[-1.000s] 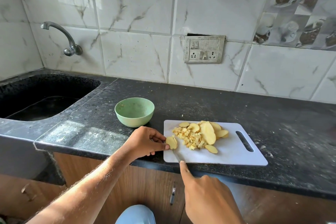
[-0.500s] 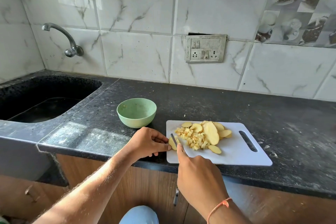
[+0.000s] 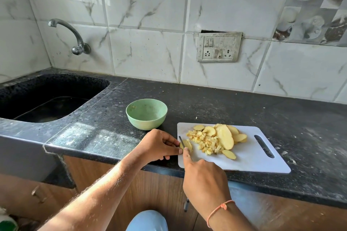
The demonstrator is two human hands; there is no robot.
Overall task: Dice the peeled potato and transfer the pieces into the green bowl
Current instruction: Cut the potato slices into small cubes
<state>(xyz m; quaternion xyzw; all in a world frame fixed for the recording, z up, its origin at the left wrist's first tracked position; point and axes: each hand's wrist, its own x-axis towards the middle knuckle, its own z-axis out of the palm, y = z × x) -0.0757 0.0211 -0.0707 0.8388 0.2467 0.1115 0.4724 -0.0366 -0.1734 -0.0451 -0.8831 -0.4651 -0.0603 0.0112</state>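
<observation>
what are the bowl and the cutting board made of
Green bowl: probably plastic or melamine, matte, with a soft dull sheen and uniform pale colour. Cutting board: likely white plastic, thin and flat, smooth matte surface with a moulded handle slot.

We see a pale green bowl on a black speckled desk and pale yellow potato slices on a white cutting board. The wall tiles are white marble with grey veins, and an orange thread circles one wrist.

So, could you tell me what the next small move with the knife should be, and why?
Probably press the knife down through the potato slice that the left hand pins on the cutting board: the right hand has the blade on it, uncut slices remain, and the green bowl looks nearly empty.
</observation>
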